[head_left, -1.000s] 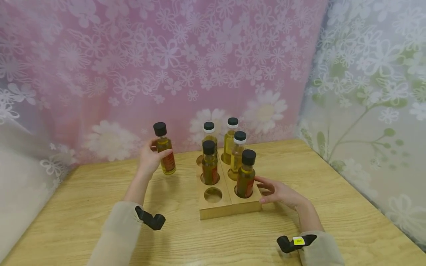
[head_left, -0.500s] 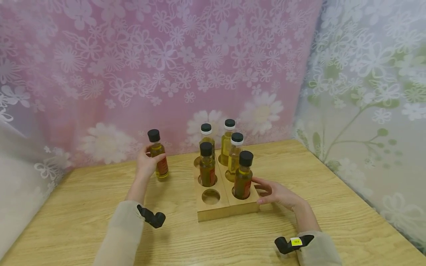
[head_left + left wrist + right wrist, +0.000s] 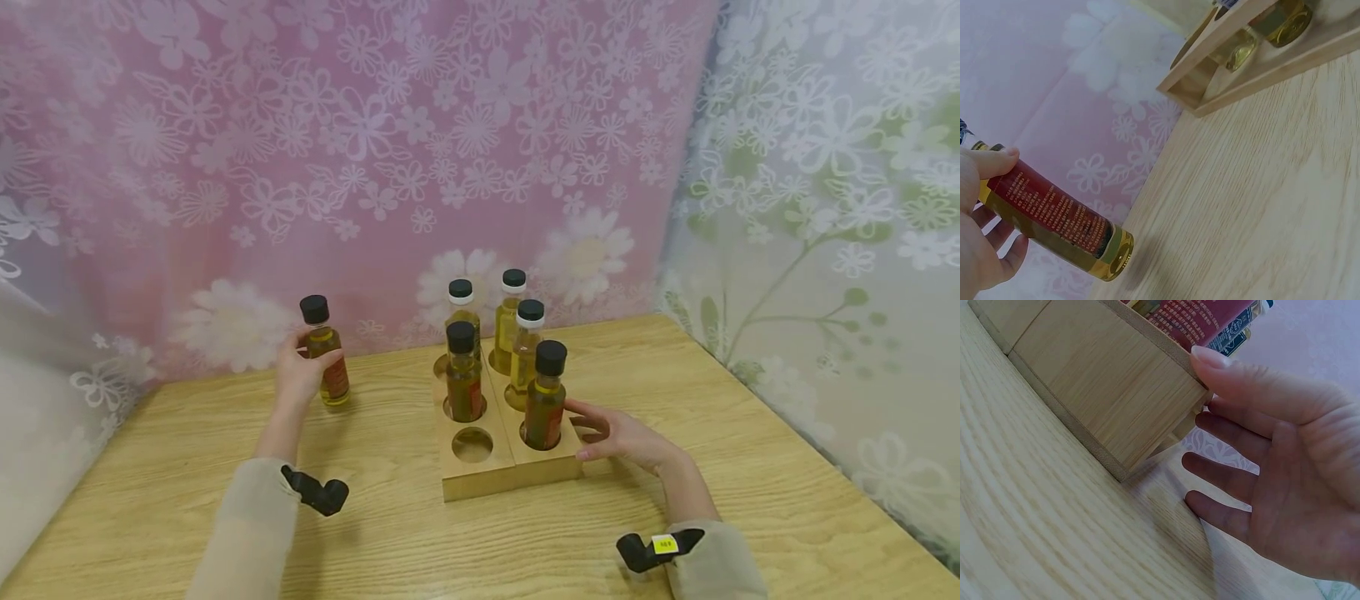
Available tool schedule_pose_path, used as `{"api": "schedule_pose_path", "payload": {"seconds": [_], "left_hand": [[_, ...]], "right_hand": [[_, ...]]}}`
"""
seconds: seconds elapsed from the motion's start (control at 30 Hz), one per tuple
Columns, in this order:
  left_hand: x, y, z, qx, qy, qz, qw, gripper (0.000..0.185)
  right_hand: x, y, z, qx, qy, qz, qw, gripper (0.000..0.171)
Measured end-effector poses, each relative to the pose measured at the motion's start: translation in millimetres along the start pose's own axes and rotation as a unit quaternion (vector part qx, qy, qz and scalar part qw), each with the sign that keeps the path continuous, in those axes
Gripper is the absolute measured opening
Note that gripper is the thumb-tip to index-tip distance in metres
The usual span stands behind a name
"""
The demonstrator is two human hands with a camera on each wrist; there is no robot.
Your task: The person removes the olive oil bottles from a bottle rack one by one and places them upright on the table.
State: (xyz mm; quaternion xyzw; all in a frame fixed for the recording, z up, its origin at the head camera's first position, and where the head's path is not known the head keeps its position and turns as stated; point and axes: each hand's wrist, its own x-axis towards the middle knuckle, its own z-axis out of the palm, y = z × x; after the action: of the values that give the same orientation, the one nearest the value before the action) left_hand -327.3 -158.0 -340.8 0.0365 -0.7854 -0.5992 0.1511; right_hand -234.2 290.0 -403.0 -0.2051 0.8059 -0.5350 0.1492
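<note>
My left hand [image 3: 298, 371] grips a glass bottle of yellow oil [image 3: 333, 375] with a black cap and a red label, to the left of the wooden rack [image 3: 480, 483]. In the left wrist view the bottle's base [image 3: 1117, 257] is close to the tabletop; whether it touches, I cannot tell. My right hand [image 3: 630, 437] is at the rack's front right corner. Its thumb tip lies at the rack's upper edge in the right wrist view, the other fingers [image 3: 1229, 478] loosely extended. Beside it, a dark-capped oil bottle [image 3: 543, 412] stands in the front right hole.
Several more oil bottles stand in the rack, among them a black-capped one [image 3: 465, 392] and one with a white-ringed cap [image 3: 525, 358]. The front left hole [image 3: 472, 446] holds no bottle. A floral curtain [image 3: 420, 167] hangs behind the wooden table [image 3: 390, 533].
My left hand has carried the bottle leftward, away from the rack, and slightly nearer to me. The right hand stays at the rack's corner. The head view has shifted slightly.
</note>
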Motion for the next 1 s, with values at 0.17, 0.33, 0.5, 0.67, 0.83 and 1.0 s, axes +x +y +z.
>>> {"api": "schedule_pose_path", "payload": {"seconds": [0.17, 0.33, 0.5, 0.67, 0.83, 1.0], "left_hand": [[0.6, -3.5, -9.3, 0.016, 0.011, 0.003, 0.9998, 0.062], [2.5, -6.5, -16.1, 0.040, 0.015, -0.003, 0.9991, 0.063], [1.8, -11.3, -20.7, 0.044, 0.018, -0.010, 0.9988, 0.062], [1.9, -17.5, -24.2, 0.050, 0.016, -0.021, 0.9984, 0.063], [3.0, -18.9, -26.2, 0.049, 0.014, -0.028, 0.9983, 0.065], [1.7, -17.2, -28.8, 0.046, 0.010, -0.041, 0.9980, 0.068]], "right_hand": [[1, 0, 0, 0.007, 0.003, 0.009, 1.000, 0.085], [-1, -1, 0, -0.001, 0.004, 0.007, 1.000, 0.083], [-2, -2, 1, -0.001, 0.004, 0.009, 1.000, 0.083], [-3, -4, 1, -0.001, 0.003, 0.013, 1.000, 0.083], [-3, -4, 1, 0.003, 0.005, 0.015, 1.000, 0.084], [-2, -2, 1, 0.001, 0.006, 0.013, 1.000, 0.084]]}}
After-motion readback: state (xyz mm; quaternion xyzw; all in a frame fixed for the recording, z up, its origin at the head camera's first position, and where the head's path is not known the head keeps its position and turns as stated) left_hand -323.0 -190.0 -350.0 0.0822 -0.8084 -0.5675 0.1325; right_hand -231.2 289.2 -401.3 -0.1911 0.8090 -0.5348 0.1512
